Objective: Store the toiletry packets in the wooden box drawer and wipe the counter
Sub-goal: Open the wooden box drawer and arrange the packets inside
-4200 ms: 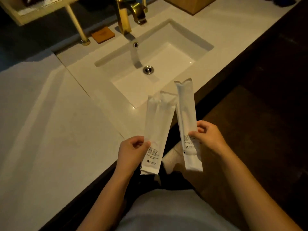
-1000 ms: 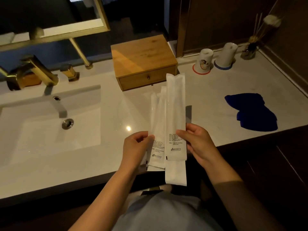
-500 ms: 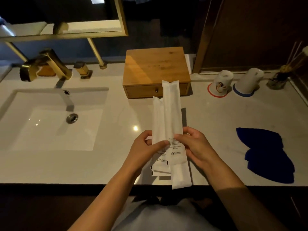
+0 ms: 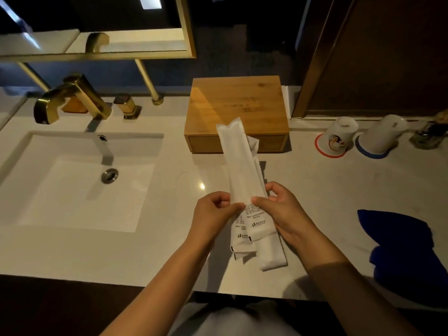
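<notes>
While both hands, left hand (image 4: 213,214) and right hand (image 4: 281,209), are pinching the stacked toiletry packets (image 4: 244,180), possibly three, one is risking slipping onto the counter (image 4: 150,253).

Dim, warm lighting from above. A small specular glint marks the counter (image 4: 202,186); the faucet (image 4: 72,98) casts a shadow into the sink (image 4: 72,190). Wide-angle distortion bows the frame edges (upper corners darkest). Packet (image 4: 240,163) print appears soft, slightly blurred.
</notes>
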